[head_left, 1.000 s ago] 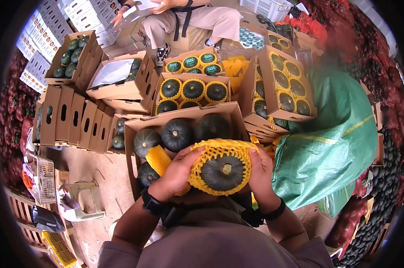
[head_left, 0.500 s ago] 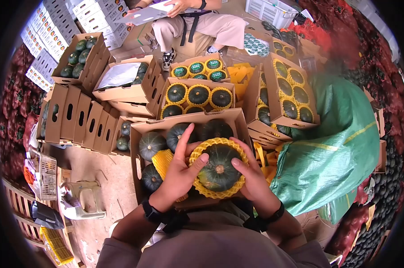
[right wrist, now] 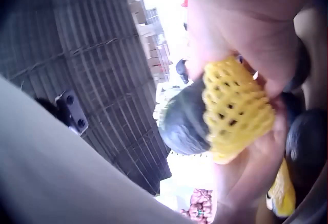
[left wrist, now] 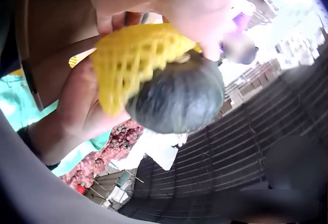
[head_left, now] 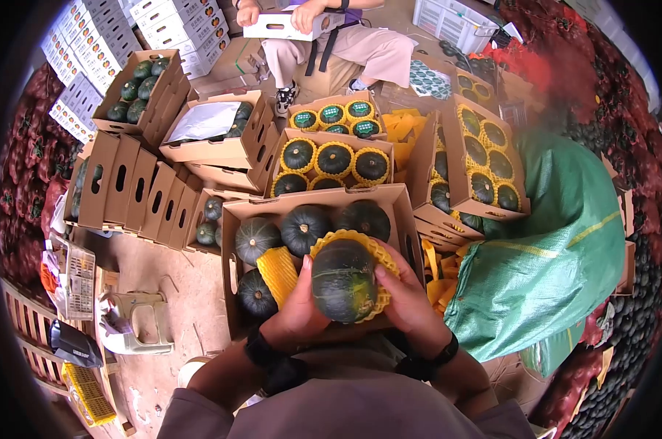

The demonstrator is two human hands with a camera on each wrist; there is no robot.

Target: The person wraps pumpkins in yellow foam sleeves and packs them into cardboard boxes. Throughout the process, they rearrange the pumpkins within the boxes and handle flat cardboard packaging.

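Observation:
Between both hands, over an open cardboard box [head_left: 415, 252], is a dark green kabocha squash [head_left: 342, 278] with a lighter patch. A yellow foam net sleeve [head_left: 383, 256] covers its right side in the head view; the left side is bare. My left hand [head_left: 301, 311] holds the squash from the left. My right hand [head_left: 408, 296] grips it from the right, over the sleeve, as the netting [right wrist: 233, 111] shows in the right wrist view. Several bare squashes [head_left: 306, 229] lie in the box, with another yellow foam sleeve [head_left: 278, 274] on top at the left.
Beyond stands a box of netted squashes [head_left: 335, 159], with another behind it. Stacked cartons [head_left: 484, 157] and a green woven sack [head_left: 543, 249] are at right. Cardboard boxes [head_left: 118, 179] line the left, near a plastic stool [head_left: 137, 322]. Opposite, a seated person holds a white box [head_left: 272, 26].
The squash has turned in my hands, its stem end no longer facing the head camera, and more bare rind shows. The person opposite now holds a formed white box instead of a flatter piece.

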